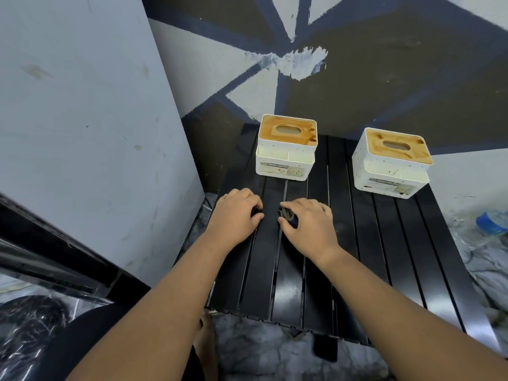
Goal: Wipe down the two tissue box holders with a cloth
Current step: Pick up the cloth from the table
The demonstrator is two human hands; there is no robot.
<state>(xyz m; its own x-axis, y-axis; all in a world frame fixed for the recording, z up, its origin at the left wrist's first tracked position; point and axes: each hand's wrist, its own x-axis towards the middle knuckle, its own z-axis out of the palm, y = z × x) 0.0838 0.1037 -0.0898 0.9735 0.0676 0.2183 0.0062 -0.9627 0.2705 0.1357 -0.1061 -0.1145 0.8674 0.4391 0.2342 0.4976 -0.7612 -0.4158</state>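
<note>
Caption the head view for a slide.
Right hand grips a dark cloth beside the left hand on a black slatted table; two stained tissue holders wait.

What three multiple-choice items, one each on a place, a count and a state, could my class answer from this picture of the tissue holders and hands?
1. Where does the left tissue holder stand?
A. on the floor
B. on the black slatted table
C. on top of another box

2. How many white holders with wooden lids show?
A. one
B. three
C. two

3. What does the right hand do?
A. grips a dark cloth
B. lifts a lid
C. lies flat and open

Answers: 1 B, its base sits on the slats; 2 C, it and the right tissue holder stand apart; 3 A, its fingers curl round the cloth.
</note>
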